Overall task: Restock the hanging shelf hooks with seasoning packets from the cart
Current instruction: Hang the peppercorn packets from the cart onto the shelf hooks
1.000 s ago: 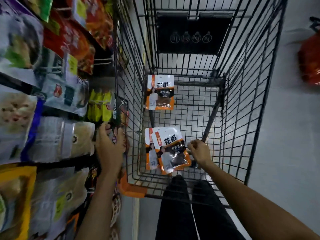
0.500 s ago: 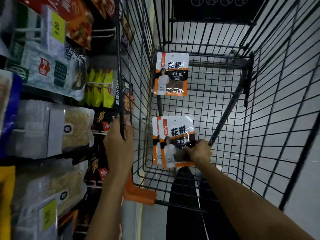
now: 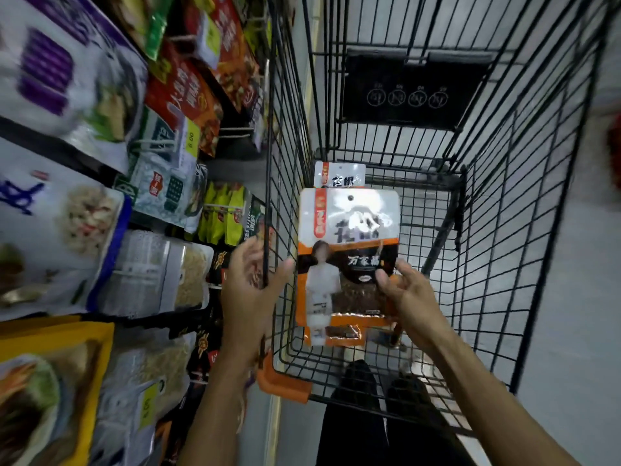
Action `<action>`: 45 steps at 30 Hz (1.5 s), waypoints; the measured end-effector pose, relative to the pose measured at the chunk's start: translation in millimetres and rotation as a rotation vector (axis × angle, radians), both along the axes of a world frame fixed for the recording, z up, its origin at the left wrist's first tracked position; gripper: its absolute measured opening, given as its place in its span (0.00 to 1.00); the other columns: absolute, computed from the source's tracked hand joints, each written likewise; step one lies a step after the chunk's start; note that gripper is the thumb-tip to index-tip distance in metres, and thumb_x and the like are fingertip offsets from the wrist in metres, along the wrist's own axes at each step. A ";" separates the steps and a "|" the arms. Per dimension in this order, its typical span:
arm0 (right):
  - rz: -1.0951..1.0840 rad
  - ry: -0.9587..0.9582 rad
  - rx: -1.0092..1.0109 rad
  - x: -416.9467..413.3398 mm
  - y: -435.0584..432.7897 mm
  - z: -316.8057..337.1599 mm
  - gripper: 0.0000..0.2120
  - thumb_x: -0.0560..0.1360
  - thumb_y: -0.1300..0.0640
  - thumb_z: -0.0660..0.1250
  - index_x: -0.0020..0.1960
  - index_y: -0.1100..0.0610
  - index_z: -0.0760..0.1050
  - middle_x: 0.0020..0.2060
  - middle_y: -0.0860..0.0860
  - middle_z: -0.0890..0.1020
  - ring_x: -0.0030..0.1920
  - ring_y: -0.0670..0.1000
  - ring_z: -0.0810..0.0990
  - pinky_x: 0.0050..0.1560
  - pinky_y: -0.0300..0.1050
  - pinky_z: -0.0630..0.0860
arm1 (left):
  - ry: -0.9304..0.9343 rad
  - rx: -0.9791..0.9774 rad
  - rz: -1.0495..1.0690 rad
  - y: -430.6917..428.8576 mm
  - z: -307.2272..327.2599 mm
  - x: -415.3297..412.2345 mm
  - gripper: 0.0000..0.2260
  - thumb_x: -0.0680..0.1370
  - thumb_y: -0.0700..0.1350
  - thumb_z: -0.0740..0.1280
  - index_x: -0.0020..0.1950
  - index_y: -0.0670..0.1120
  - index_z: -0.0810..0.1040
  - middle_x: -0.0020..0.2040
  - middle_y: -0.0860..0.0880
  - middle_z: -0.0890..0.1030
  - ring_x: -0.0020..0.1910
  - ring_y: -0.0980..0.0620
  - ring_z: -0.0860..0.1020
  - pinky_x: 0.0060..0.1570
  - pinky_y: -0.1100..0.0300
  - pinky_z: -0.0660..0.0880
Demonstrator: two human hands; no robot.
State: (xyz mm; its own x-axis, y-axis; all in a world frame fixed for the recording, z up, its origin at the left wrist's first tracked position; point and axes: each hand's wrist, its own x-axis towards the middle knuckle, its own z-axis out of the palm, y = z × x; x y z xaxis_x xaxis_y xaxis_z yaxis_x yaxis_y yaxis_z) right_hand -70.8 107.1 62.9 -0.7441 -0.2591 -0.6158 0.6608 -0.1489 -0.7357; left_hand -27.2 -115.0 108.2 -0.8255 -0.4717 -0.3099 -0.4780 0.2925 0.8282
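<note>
Head view, nearest first: the right hand [image 3: 408, 290] pinches the lower right edge of a seasoning packet [image 3: 347, 260], lifted upright above the cart [image 3: 524, 230] floor. The left hand [image 3: 250, 287] is spread open at the cart's left rim, empty, thumb just beside the packet. Behind it at least one more packet [image 3: 339, 174] lies in the cart, largely covered. None from this batch looks hung yet, I judge. Motion blur smears the shelf hooks [image 3: 232, 129] on the left, so a free one is hard to pick out.
</note>
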 end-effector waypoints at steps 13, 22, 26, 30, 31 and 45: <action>0.187 -0.038 0.535 15.5 -29.0 -96.9 0.14 0.77 0.57 0.67 0.59 0.65 0.72 0.55 0.60 0.79 0.57 0.59 0.78 0.54 0.51 0.78 | -0.018 0.325 0.204 -61.0 24.6 9.2 0.26 0.61 0.46 0.75 0.58 0.44 0.76 0.40 0.52 0.85 0.34 0.61 0.83 0.28 0.69 0.76; 0.519 -0.216 1.018 52.7 -48.9 -202.2 0.26 0.73 0.43 0.69 0.59 0.64 0.75 0.55 0.60 0.79 0.55 0.58 0.79 0.57 0.54 0.77 | 0.029 0.328 0.227 -81.7 -1.7 23.9 0.25 0.62 0.49 0.77 0.58 0.49 0.79 0.46 0.53 0.85 0.44 0.55 0.83 0.38 0.64 0.79; 0.349 -0.262 1.018 55.4 -67.6 -200.5 0.26 0.72 0.47 0.72 0.60 0.65 0.73 0.57 0.61 0.79 0.58 0.60 0.78 0.57 0.55 0.77 | 0.060 0.339 0.273 -77.9 -4.8 29.9 0.21 0.66 0.44 0.74 0.57 0.57 0.78 0.52 0.53 0.84 0.51 0.53 0.83 0.41 0.62 0.80; 0.117 -0.288 0.590 54.7 -78.0 -180.6 0.18 0.74 0.62 0.70 0.61 0.67 0.72 0.56 0.62 0.80 0.58 0.60 0.79 0.57 0.49 0.76 | 0.058 0.346 0.286 -72.8 -1.8 35.7 0.16 0.67 0.42 0.73 0.50 0.59 0.81 0.49 0.53 0.85 0.51 0.52 0.83 0.42 0.61 0.80; 0.114 -0.262 0.537 53.8 -76.8 -173.4 0.19 0.75 0.64 0.69 0.63 0.67 0.70 0.57 0.62 0.79 0.59 0.60 0.78 0.59 0.51 0.76 | 0.069 0.343 0.287 -69.8 0.6 37.2 0.17 0.67 0.41 0.74 0.50 0.60 0.81 0.50 0.54 0.85 0.51 0.54 0.83 0.43 0.62 0.80; 0.204 0.183 0.149 25.4 21.9 22.1 0.07 0.74 0.60 0.71 0.50 0.54 0.77 0.49 0.57 0.84 0.50 0.57 0.83 0.53 0.55 0.79 | 0.213 0.331 0.430 16.9 79.9 134.8 0.12 0.65 0.43 0.76 0.47 0.51 0.84 0.45 0.48 0.86 0.42 0.51 0.84 0.39 0.58 0.80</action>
